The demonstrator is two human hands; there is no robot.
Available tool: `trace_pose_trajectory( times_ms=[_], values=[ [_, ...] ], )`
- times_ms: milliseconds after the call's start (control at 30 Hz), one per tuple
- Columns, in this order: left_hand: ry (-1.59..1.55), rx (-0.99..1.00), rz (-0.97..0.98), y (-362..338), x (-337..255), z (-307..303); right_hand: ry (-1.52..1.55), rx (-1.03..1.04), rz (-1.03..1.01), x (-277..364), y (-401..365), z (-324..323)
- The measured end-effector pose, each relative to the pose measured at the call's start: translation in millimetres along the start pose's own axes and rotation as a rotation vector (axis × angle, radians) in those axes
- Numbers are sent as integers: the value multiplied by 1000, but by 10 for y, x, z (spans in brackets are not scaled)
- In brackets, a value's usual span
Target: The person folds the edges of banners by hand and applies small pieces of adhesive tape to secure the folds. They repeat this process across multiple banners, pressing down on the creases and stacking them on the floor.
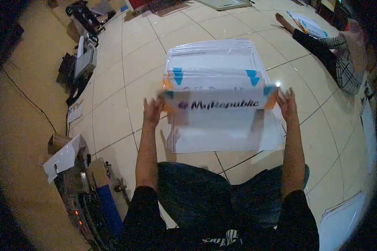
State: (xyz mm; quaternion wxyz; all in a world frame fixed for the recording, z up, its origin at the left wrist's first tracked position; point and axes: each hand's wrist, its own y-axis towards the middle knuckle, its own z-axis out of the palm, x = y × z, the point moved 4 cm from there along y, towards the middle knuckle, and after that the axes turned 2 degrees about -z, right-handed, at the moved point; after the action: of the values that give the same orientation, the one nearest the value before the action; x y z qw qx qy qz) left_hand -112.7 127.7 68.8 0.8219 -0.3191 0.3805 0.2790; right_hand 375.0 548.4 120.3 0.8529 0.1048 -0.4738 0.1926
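Knees [205, 192] on the floor [113, 88], left hand [153, 109] and right hand [287, 102] each pinched a side edge of the printed sheet [220, 106] — seemingly light, floppy, slick — best held there.

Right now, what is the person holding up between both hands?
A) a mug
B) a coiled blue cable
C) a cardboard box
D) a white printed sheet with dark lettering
D: the left hand and the right hand each grip one end of the white printed sheet, raised over a stack of similar sheets on the tiled floor.
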Motion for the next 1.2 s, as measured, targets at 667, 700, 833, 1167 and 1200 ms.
trace_pose_trajectory(
  times_ms=[667,700,833,1167,1200],
  values=[
    [1771,-462,-229,-1312,1045,97,-1869,-273,255,-977,-1281,-308],
    [1739,-470,-236,-1325,1026,96,-1867,-277,256,-843,-1344,-250],
    [1532,-449,-251,-1306,1089,-45,-1837,-230,362,-749,-1236,-662],
    [1245,-473,291,-980,1116,-477,-1576,-147,93,-714,-1369,-1051],
    [1352,-464,346,-1186,936,-193,-1645,-206,125,-583,-1492,-882]
  ],
)
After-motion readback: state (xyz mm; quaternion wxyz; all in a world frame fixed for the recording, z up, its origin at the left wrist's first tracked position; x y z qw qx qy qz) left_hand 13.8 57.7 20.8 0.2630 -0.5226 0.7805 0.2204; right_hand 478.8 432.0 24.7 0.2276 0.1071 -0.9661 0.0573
